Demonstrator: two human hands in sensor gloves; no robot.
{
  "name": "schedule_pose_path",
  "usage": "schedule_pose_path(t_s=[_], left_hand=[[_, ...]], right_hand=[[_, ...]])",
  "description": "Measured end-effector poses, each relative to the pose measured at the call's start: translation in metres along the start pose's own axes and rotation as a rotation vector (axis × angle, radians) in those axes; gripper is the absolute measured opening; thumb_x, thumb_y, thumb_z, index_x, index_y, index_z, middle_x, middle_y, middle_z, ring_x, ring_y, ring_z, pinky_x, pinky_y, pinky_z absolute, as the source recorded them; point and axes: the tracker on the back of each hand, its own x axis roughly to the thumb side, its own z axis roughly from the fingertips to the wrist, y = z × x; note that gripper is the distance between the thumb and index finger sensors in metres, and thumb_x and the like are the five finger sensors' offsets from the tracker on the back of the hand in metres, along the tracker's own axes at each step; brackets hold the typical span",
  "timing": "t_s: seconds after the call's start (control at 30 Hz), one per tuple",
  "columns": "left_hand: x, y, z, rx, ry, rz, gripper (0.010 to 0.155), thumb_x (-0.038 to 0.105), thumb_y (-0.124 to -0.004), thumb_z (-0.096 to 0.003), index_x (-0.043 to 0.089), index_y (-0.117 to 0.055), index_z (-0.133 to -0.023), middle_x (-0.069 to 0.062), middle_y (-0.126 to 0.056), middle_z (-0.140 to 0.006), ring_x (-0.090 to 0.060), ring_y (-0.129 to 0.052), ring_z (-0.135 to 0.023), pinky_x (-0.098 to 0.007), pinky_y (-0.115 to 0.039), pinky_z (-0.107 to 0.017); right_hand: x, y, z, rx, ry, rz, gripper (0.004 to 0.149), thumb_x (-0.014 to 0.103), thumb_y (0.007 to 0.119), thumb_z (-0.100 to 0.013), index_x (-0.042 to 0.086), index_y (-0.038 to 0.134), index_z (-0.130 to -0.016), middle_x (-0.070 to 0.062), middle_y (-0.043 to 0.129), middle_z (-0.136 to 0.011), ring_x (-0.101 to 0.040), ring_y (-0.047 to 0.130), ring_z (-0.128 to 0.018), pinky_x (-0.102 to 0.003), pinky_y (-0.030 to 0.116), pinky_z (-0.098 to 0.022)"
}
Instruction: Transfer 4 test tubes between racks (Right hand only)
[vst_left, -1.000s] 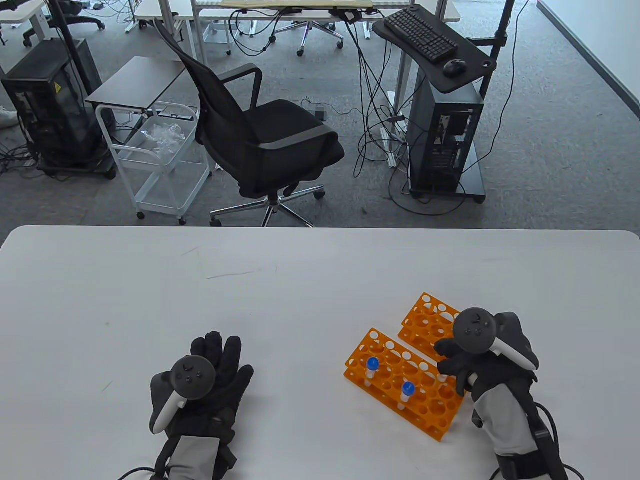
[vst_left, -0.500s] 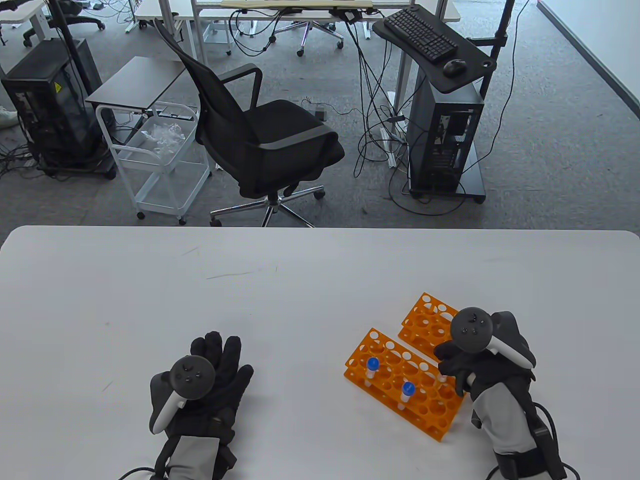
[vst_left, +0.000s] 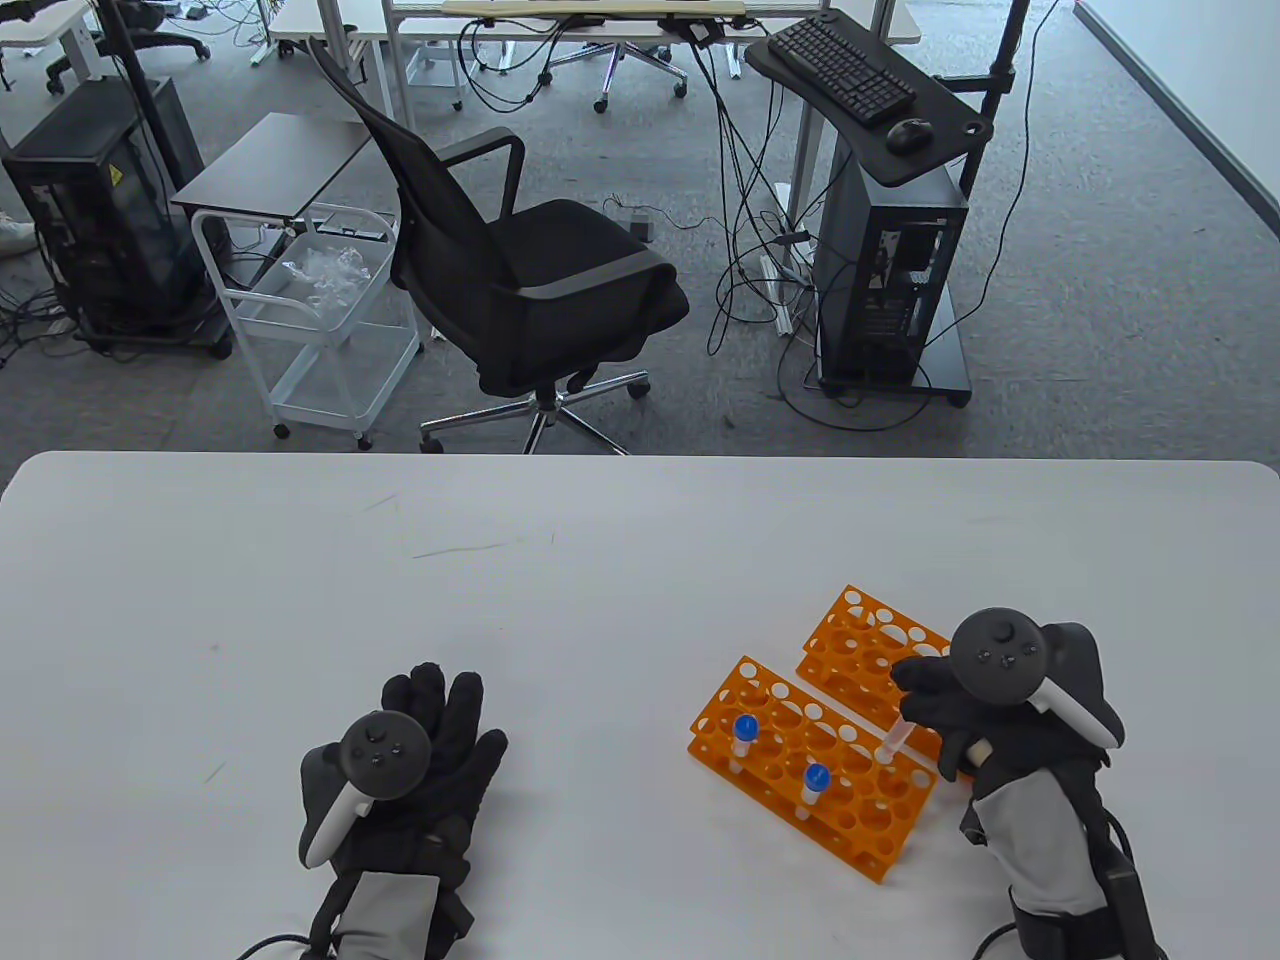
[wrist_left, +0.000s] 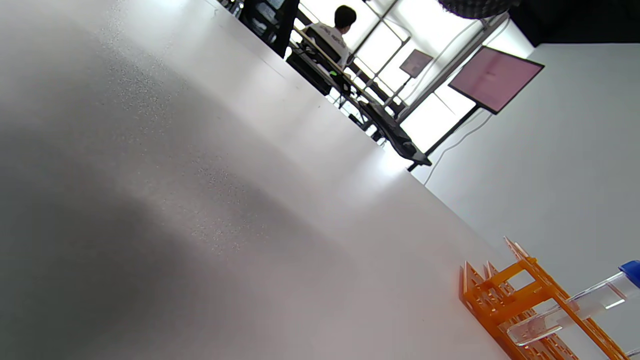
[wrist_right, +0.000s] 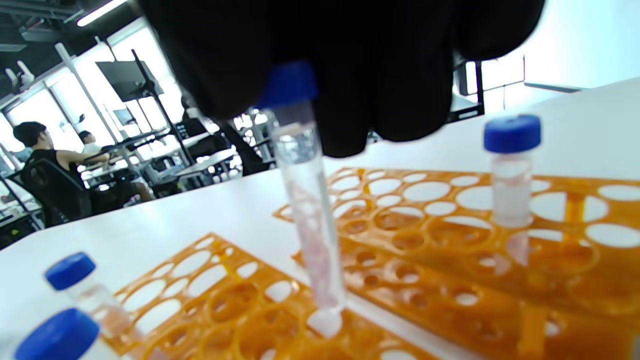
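Two orange racks lie side by side at the right of the table. The near rack (vst_left: 850, 810) holds two blue-capped test tubes (vst_left: 741, 735) (vst_left: 817, 783). My right hand (vst_left: 918, 712) pinches a third tube (vst_left: 893, 742) by its cap and holds it tilted, its tip at a hole in the near rack's right end. In the right wrist view the held tube (wrist_right: 310, 210) hangs from my fingers (wrist_right: 390, 100), its tip low over the near rack (wrist_right: 225, 310). Another tube (wrist_right: 510, 170) stands in the far rack (wrist_right: 575, 225). My left hand (vst_left: 440, 720) rests flat on the table, empty.
The far rack (vst_left: 855, 625) lies just behind the near one, partly under my right hand. The white table (vst_left: 400, 560) stretches left and back. An office chair (vst_left: 520, 280) and a cart (vst_left: 310, 300) stand beyond the far edge. The left wrist view shows the rack's end (wrist_left: 505, 295).
My right hand has shifted right and slightly toward the table's front. The tube it holds now shows, tilted, with its tip at the near rack. The left hand has not moved.
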Motion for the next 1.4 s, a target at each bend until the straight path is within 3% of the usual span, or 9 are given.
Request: schedule_pose_path(t_s=[0.47,0.77,1.4], left_hand=[[0.000,0.000,0.000,-0.001,-0.002,0.002,0.068,0.065,-0.047,-0.0571,0.050,-0.013,-0.113,0.018,0.013,-0.114,-0.008,0.026,-0.102,-0.040,0.016,-0.075],[0.000,0.000,-0.001,-0.001,-0.003,0.003,0.068,0.065,-0.047,-0.0570,0.050,-0.013,-0.113,0.018,0.013,-0.114,-0.008,0.026,-0.102,-0.040,0.016,-0.075],[-0.001,0.000,-0.001,0.005,-0.005,0.009,0.068,0.065,-0.047,-0.0571,0.050,-0.013,-0.113,0.018,0.013,-0.114,-0.008,0.026,-0.102,-0.040,0.016,-0.075]], right_hand=[[-0.025,-0.009,0.002,-0.275,0.043,0.023,0.048,0.026,0.083,-0.045,0.010,0.083,-0.091,-0.019,0.094,-0.082,-0.045,0.087,-0.072,-0.066,0.061,-0.059],[-0.035,-0.002,-0.003,-0.338,0.060,0.051,0.048,0.026,0.082,-0.046,0.011,0.082,-0.091,-0.018,0.093,-0.083,-0.044,0.087,-0.073,-0.066,0.060,-0.059],[-0.044,0.014,-0.014,-0.368,0.069,0.090,0.048,0.026,0.082,-0.046,0.012,0.082,-0.091,-0.017,0.093,-0.084,-0.044,0.086,-0.074,-0.066,0.060,-0.060]])
